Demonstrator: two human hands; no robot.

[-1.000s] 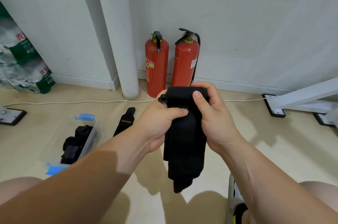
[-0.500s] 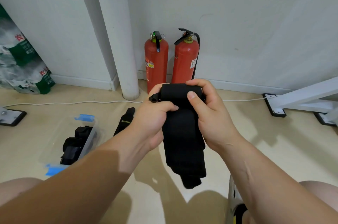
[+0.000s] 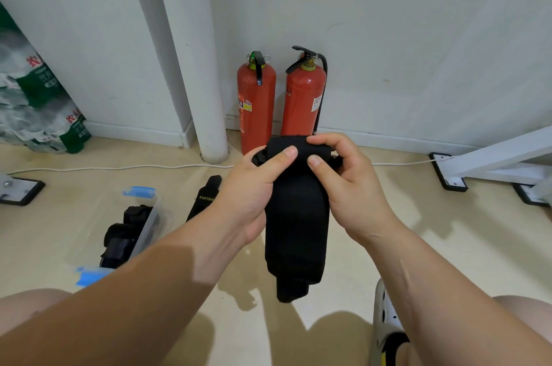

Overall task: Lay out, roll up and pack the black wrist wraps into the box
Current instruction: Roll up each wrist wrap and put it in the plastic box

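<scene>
- I am working low over the floor (image 3: 388,246), which is giving the loose tail room to hang.
- The clear box (image 3: 152,216) is sitting open at my left, within reach for dropping rolls in; rolled wraps (image 3: 119,241) are already lying inside it.
- The black wrist wrap (image 3: 295,225) is hanging in the air between my hands with its top end curled over, so I judge that the rolling is starting there.
- My left hand (image 3: 251,195) and right hand (image 3: 349,189) are both pinching that curled top, thumbs in front, likely to hold the roll tight.
- A second wrap (image 3: 206,198) is lying flat just beside the box, not yet rolled.

Forearms and knees bare. Below my right hand (image 3: 352,189): one pale grey perforated clog (image 3: 383,320) on my foot, with a black-and-yellow strap (image 3: 391,346).
</scene>
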